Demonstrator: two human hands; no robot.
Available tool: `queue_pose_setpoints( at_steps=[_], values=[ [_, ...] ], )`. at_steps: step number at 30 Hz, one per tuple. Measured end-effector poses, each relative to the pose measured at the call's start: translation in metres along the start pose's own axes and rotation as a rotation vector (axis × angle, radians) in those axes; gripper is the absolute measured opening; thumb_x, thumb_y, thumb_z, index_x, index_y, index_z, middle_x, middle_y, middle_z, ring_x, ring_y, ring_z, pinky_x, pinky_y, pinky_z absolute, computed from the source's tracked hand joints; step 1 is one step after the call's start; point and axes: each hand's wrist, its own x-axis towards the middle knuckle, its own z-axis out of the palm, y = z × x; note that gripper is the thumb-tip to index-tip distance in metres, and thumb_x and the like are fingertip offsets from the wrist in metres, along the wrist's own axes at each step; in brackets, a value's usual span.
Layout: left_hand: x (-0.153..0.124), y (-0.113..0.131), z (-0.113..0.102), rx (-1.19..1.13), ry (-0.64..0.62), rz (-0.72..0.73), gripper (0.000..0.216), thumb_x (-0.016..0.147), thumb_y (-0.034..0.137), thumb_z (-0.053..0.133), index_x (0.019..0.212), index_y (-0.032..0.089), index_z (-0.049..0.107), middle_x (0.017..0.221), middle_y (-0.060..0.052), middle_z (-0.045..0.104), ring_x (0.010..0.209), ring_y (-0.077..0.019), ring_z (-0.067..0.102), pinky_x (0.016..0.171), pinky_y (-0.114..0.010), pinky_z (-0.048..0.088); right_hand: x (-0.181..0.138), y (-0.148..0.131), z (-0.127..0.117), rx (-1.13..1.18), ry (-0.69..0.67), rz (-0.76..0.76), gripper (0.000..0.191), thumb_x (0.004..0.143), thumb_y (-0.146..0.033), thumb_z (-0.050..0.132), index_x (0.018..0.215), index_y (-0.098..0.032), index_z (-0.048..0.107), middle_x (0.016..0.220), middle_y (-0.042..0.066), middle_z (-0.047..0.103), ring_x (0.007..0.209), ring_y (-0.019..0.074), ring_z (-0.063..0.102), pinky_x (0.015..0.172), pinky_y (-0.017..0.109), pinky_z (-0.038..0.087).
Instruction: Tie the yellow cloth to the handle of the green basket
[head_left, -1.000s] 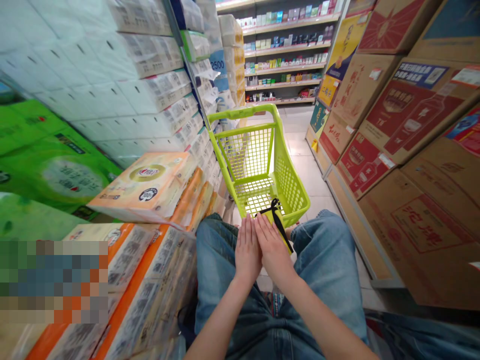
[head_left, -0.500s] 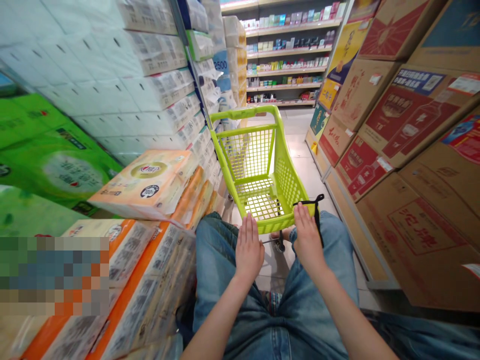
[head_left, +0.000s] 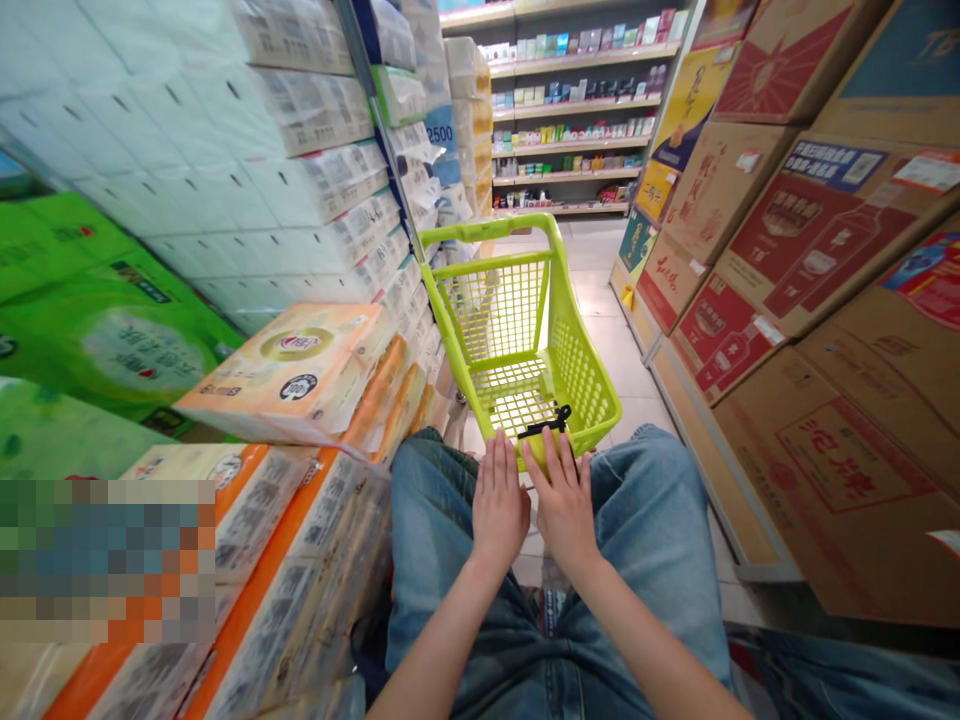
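Note:
A lime-green wheeled shopping basket (head_left: 592,370) stands in the aisle before my knees, its mesh inside bare. At its near rim, my left hand (head_left: 501,510) lies with straight fingers side by side, fingertips at the edge. Just right of it, my right hand (head_left: 564,505) spreads its fingers over a small yellow pouch-like thing with black edging and a black loop (head_left: 553,424). Most of that thing is hidden under the fingers. The thumbs are largely out of sight. Both forearms reach forward above my jeans.
Packs of tissue (head_left: 289,360) are stacked close on the left, with white packs (head_left: 172,170) rising behind. Cardboard cartons (head_left: 817,230) line the right side. Shelves of small boxes (head_left: 574,100) cross the far end. Tiled floor (head_left: 600,300) runs between.
My right hand has moved left along the basket's near rim, carrying the yellow thing with the black loop to beside my left hand. My left hand and the basket have stayed nearly still.

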Motion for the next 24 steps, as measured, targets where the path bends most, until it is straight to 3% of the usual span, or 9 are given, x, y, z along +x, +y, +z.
queue_pose_setpoints(
  at_steps=[2, 5, 8, 12, 14, 17, 20, 24],
  values=[
    [0.0, 0.0, -0.001, -0.009, -0.01, 0.005, 0.09, 0.086, 0.007, 0.047, 0.157, 0.011, -0.008, 0.164, -0.02, 0.015, 0.151, -0.0304, 0.014, 0.119, -0.05, 0.033, -0.001, 0.004, 0.002, -0.068, 0.008, 0.009, 0.076, 0.089, -0.002, 0.043, 0.155, -0.036, 0.025, 0.163, 0.007, 0.025, 0.152, 0.03, 0.016, 0.118, 0.066, 0.016],
    [0.0, -0.002, -0.001, 0.004, -0.026, 0.009, 0.089, 0.087, 0.009, 0.048, 0.157, 0.01, -0.006, 0.164, -0.02, 0.017, 0.152, -0.0296, 0.014, 0.12, -0.048, 0.032, 0.001, 0.016, 0.003, -0.102, 0.009, -0.06, 0.074, 0.088, -0.001, 0.042, 0.153, -0.035, 0.031, 0.161, 0.006, 0.032, 0.151, 0.0262, 0.023, 0.12, 0.061, 0.014],
    [0.001, -0.004, -0.002, 0.023, -0.039, 0.012, 0.088, 0.087, 0.009, 0.048, 0.157, 0.008, -0.005, 0.163, -0.02, 0.021, 0.152, -0.0285, 0.013, 0.12, -0.046, 0.031, 0.006, 0.045, -0.004, -0.114, 0.028, -0.105, 0.07, 0.088, -0.002, 0.041, 0.151, -0.032, 0.037, 0.158, 0.005, 0.039, 0.15, 0.023, 0.027, 0.121, 0.056, 0.016],
    [0.002, -0.002, -0.003, 0.024, -0.042, 0.008, 0.089, 0.086, 0.009, 0.048, 0.157, 0.007, -0.006, 0.162, -0.02, 0.023, 0.152, -0.0289, 0.014, 0.12, -0.046, 0.031, 0.012, 0.092, -0.022, -0.132, 0.074, 0.032, 0.072, 0.083, 0.001, 0.039, 0.15, -0.027, 0.041, 0.158, 0.007, 0.038, 0.15, 0.0236, 0.024, 0.119, 0.053, 0.025],
    [0.002, -0.001, -0.004, 0.016, -0.038, 0.003, 0.089, 0.087, 0.009, 0.049, 0.156, 0.007, -0.008, 0.162, -0.021, 0.024, 0.152, -0.0293, 0.014, 0.12, -0.047, 0.032, 0.015, 0.1, -0.027, -0.134, 0.074, 0.109, 0.075, 0.081, 0.002, 0.039, 0.151, -0.024, 0.038, 0.16, 0.01, 0.034, 0.151, 0.0258, 0.023, 0.118, 0.054, 0.027],
    [0.001, -0.001, -0.004, 0.001, -0.031, -0.004, 0.09, 0.087, 0.01, 0.048, 0.156, 0.008, -0.008, 0.162, -0.021, 0.021, 0.152, -0.0296, 0.014, 0.119, -0.047, 0.033, 0.018, 0.075, -0.022, -0.1, 0.053, 0.136, 0.079, 0.08, 0.002, 0.038, 0.156, -0.017, 0.026, 0.161, 0.016, 0.029, 0.151, 0.0291, 0.021, 0.118, 0.058, 0.027],
    [0.0, -0.003, -0.002, 0.017, -0.038, 0.005, 0.089, 0.086, 0.008, 0.048, 0.156, 0.006, -0.006, 0.163, -0.021, 0.019, 0.152, -0.0291, 0.013, 0.12, -0.047, 0.032, 0.021, 0.022, -0.005, -0.025, 0.047, 0.088, 0.081, 0.083, 0.0, 0.037, 0.158, -0.012, 0.01, 0.16, 0.019, 0.031, 0.15, 0.0293, 0.023, 0.118, 0.057, 0.027],
    [-0.002, -0.008, 0.001, 0.083, -0.023, 0.021, 0.089, 0.085, 0.008, 0.048, 0.157, 0.008, -0.004, 0.164, -0.018, 0.019, 0.152, -0.0284, 0.012, 0.121, -0.045, 0.031, 0.023, -0.029, 0.009, 0.03, 0.012, 0.013, 0.076, 0.088, -0.004, 0.034, 0.158, -0.01, 0.006, 0.158, 0.02, 0.034, 0.15, 0.0283, 0.025, 0.117, 0.055, 0.029]
  ],
)
